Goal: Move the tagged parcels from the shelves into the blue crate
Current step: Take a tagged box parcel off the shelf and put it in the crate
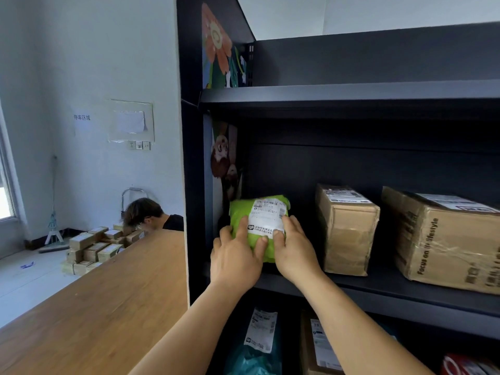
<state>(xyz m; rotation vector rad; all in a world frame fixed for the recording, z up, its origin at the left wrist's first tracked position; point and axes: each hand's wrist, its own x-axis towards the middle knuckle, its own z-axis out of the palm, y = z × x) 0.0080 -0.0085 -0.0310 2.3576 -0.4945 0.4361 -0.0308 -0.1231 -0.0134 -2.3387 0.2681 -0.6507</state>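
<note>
A soft lime-green plastic mailer parcel with a white printed label sits at the left end of the dark metal middle shelf, between both hands. The left hand grips its lower left side with curled fingers, and the right hand clasps its lower right edge, fingertips on the label. Two taped brown cardboard boxes stand to its right on the same shelf.

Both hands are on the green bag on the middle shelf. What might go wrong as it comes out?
1. The green parcel is a soft bag; the left hand and right hand hold only its front end, so it may sag or slip.
2. The shelf above hangs low, so lifting too high may knock the knuckles.
3. The blue crate is out of view, so the carry path is unconfirmed.
</note>
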